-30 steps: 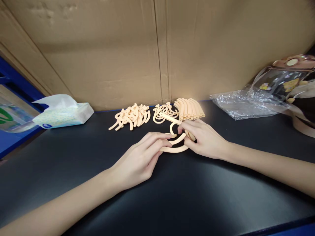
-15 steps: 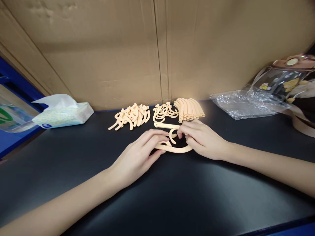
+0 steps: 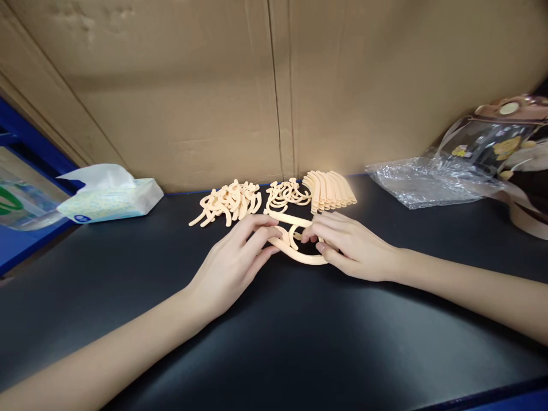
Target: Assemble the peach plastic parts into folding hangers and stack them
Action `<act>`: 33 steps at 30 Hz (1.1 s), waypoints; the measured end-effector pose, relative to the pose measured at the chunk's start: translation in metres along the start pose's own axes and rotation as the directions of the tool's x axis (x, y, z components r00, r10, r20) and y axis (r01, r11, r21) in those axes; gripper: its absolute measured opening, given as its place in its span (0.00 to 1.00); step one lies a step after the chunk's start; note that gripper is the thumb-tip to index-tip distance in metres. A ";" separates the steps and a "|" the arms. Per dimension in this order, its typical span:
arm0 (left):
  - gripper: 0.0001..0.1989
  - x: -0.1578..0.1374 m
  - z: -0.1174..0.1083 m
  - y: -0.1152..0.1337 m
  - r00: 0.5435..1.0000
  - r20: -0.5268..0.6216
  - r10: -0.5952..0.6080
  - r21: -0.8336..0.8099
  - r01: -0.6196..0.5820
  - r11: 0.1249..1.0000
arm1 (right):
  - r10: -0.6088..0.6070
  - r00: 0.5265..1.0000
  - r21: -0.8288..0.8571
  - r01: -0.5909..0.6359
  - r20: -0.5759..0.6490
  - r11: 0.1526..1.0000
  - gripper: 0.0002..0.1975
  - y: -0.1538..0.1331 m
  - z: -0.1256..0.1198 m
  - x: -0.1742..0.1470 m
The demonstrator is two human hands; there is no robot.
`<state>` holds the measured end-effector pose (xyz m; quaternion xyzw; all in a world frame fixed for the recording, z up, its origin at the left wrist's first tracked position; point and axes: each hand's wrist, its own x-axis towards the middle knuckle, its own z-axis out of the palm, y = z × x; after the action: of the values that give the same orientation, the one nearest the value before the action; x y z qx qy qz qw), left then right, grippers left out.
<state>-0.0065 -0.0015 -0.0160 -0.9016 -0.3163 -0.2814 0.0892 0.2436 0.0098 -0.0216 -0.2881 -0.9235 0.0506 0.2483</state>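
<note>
Black table (image 3: 299, 342) nearest. On it, left hand (image 3: 231, 268) and right hand (image 3: 355, 248) meet at centre, both pinching one peach plastic frame (image 3: 299, 257): a curved strip low, a straight bar on top, a small hook between. Left fingers (image 3: 257, 228) curled narrow on frame's left end, right fingers (image 3: 319, 234) closed on right end and hook. Frame rests on table between hands. Just behind: pile of curved pieces (image 3: 226, 205), pile of hooks (image 3: 286, 195), stack of bars (image 3: 330, 189), all peach. Far left tissue pack (image 3: 109, 200). Far right clear plastic bag (image 3: 423, 180). Cardboard wall (image 3: 214, 103) at back.
</note>
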 end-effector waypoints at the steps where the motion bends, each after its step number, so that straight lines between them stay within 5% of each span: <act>1: 0.07 0.001 -0.001 -0.001 1.000 -0.007 0.026 0.040 -0.026 0.999 | -0.015 1.000 0.012 0.015 -0.003 1.000 0.11 0.000 0.000 0.000; 8: 0.07 0.005 -0.004 -0.003 0.991 -0.093 0.093 0.357 -0.054 0.933 | -0.062 0.998 0.054 0.063 -0.021 0.997 0.10 -0.002 -0.001 0.000; 17: 0.18 0.002 -0.001 -0.006 0.993 0.037 -0.111 0.164 0.104 0.981 | -0.039 0.999 0.071 0.039 -0.005 0.997 0.10 -0.004 -0.003 -0.002; 26: 0.14 0.003 -0.005 0.003 0.971 0.113 -0.210 -0.071 0.218 0.973 | -0.081 0.985 0.090 0.067 0.154 0.994 0.30 -0.003 -0.001 0.000; 33: 0.25 0.006 -0.001 0.006 0.916 0.139 -0.376 0.096 0.366 0.926 | -0.084 0.975 0.088 0.067 0.207 0.994 0.34 -0.004 -0.001 0.001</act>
<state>0.0008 -0.0036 -0.0117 -0.8409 -0.4967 -0.2113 0.0398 0.2413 0.0068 -0.0188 -0.2357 -0.9520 0.1084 0.1625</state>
